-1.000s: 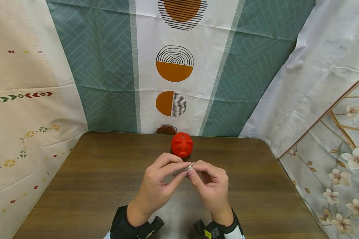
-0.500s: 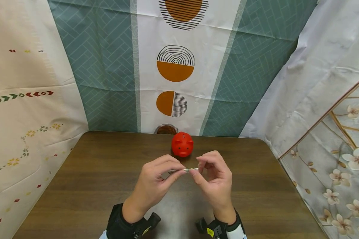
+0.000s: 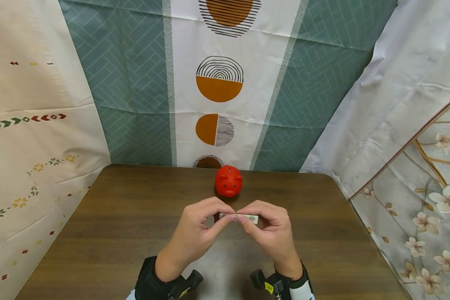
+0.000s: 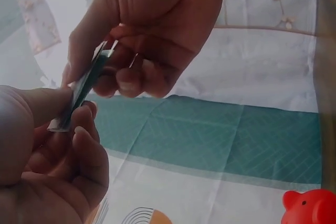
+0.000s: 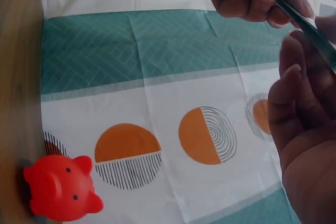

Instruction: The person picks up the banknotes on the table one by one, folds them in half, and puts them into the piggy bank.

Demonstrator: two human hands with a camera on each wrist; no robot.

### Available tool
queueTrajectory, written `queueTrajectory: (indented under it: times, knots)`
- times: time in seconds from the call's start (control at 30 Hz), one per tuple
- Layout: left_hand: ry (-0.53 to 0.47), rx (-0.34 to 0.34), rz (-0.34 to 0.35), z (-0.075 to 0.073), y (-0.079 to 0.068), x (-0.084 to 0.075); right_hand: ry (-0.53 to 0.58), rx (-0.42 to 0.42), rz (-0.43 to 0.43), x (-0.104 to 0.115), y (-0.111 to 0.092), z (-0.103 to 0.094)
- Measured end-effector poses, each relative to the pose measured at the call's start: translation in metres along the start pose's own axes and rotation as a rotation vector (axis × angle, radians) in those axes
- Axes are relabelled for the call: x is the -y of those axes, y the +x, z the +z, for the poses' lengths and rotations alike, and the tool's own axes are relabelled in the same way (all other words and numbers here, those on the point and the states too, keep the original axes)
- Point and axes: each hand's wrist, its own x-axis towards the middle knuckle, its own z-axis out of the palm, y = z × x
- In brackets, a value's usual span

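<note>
A folded banknote [image 3: 252, 218], narrow, pale and greenish, is held between both hands above the table. My left hand [image 3: 195, 228] pinches its left part between thumb and fingers, and my right hand [image 3: 273, 227] pinches it just beside, thumbs nearly meeting at the middle. In the left wrist view the banknote [image 4: 93, 77] shows as a flat layered strip with a dark green face. Fingers cover much of it. Beyond the hands stands a red piggy bank [image 3: 228, 182], facing me, with a slot on top; neither hand touches it.
The brown wooden table [image 3: 142, 208] runs back to a hanging green and white cloth [image 3: 135, 104]. A patterned cream cloth [image 3: 33, 175] borders the left side, and a floral white cloth [image 3: 405, 187] the right. Dark straps with cameras sit on both wrists.
The right fingers lifted off, then came back down onto the banknote. The strip has turned level, and its right end now shows past the right thumb. The piggy bank has stayed in place.
</note>
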Motion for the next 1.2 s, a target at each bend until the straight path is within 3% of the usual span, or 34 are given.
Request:
queueTrajectory:
  times: [0.27, 0.57, 0.83, 1.0, 1.1, 1.2]
  knots:
    - [0.024, -0.037, 0.024, 0.0019, -0.0014, -0.0011, -0.046, 0.0, 0.034, 0.0035, -0.0015, 0.0039]
    - [-0.075, -0.094, -0.006, -0.0012, 0.0, -0.0024, 0.053, -0.038, 0.028, 0.0011, -0.0019, 0.0012]
    - [-0.135, -0.077, -0.017, -0.0031, 0.0009, 0.0003, 0.07, -0.032, 0.032, 0.001, -0.001, -0.0013]
    - [-0.093, -0.086, -0.011, -0.007, 0.0002, 0.0029, 0.079, 0.0, 0.041, 0.0002, -0.001, -0.0039]
    - [-0.067, -0.095, 0.044, -0.0075, 0.001, 0.0038, 0.093, 0.002, 0.074, 0.0019, -0.0014, -0.0036]
    - [-0.042, -0.111, 0.163, -0.0066, 0.0026, 0.0053, 0.137, -0.008, 0.155, 0.005, -0.0015, -0.0016]
